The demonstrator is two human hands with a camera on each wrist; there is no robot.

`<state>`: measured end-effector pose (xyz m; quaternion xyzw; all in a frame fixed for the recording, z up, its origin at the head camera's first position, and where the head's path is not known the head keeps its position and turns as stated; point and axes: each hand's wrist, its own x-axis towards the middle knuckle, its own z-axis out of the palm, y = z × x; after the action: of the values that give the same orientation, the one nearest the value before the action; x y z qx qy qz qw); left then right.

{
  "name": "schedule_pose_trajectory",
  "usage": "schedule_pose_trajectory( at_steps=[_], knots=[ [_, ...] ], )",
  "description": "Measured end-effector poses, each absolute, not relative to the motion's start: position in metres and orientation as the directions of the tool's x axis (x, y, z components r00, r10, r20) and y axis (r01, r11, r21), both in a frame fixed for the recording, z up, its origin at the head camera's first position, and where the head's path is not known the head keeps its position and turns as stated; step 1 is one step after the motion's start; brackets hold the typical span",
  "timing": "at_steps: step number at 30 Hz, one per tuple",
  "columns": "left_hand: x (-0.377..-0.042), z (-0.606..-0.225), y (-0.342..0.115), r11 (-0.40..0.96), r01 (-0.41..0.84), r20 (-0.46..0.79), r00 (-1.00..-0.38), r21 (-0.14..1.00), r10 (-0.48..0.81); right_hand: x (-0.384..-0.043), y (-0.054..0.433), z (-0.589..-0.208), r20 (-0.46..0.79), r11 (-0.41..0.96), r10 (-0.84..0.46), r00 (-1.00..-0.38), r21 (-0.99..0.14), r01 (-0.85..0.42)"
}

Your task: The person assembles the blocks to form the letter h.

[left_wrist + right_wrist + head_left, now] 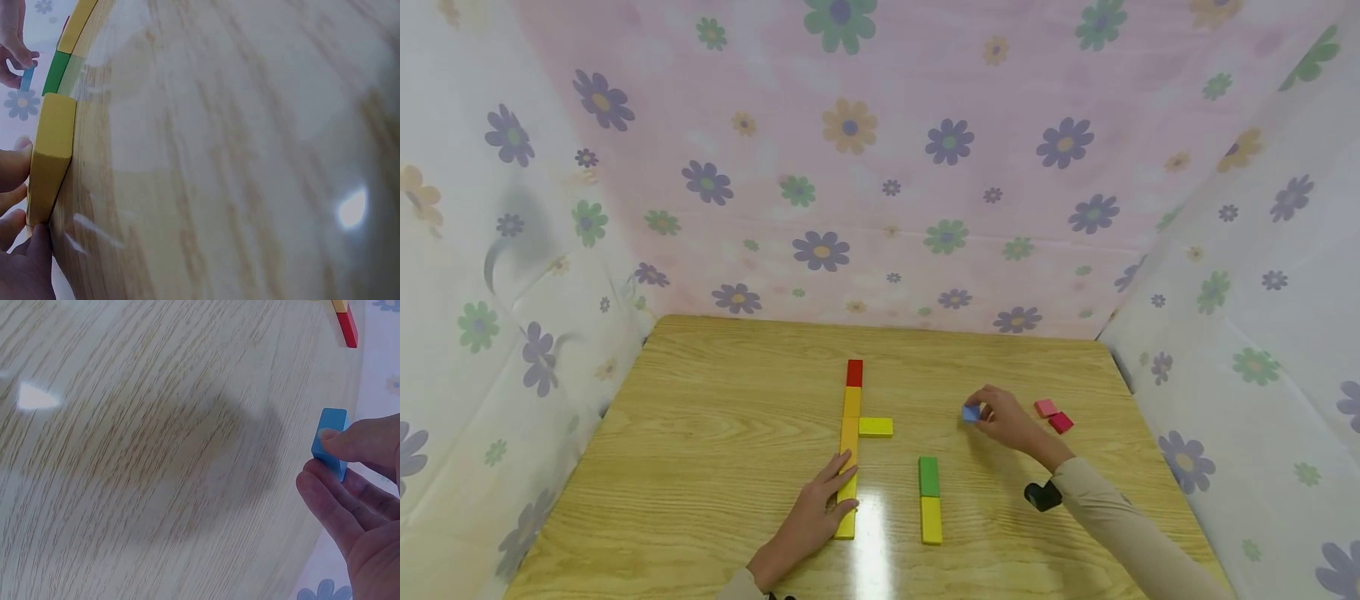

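Note:
My left hand [808, 517] rests its fingertips and thumb on the lower part of a long straight row of blocks. The row runs from a red block [854, 372] at the far end through orange blocks [852, 402] to a yellow block [846, 527] nearest me. Up close in the left wrist view, fingers touch a yellow block [53, 134]. Over to the right, my right hand [1006, 421] pinches a small blue block [333, 420] between thumb and fingers. Another yellow block [876, 427] sticks out sideways from the row's right side.
A green block [928, 477] lies end to end with a yellow block [931, 521] between the hands. Beyond the right hand are a pink block [1045, 408] and a darker red-pink block [1061, 422]. Flowered cloth [887, 192] surrounds the wooden table [715, 467] at its back and sides.

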<state>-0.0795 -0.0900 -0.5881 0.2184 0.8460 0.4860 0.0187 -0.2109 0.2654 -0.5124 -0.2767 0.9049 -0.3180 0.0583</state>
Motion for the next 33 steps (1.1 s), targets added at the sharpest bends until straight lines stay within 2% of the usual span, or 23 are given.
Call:
schedule_pose_trajectory(
  at_steps=[33],
  knots=[
    [-0.081, -0.590, -0.090, 0.453, 0.354, 0.182, -0.907, 0.818, 0.380, -0.205, 0.225, -0.517, 0.060, 0.588, -0.599, -0.798, -0.644, -0.490]
  ],
)
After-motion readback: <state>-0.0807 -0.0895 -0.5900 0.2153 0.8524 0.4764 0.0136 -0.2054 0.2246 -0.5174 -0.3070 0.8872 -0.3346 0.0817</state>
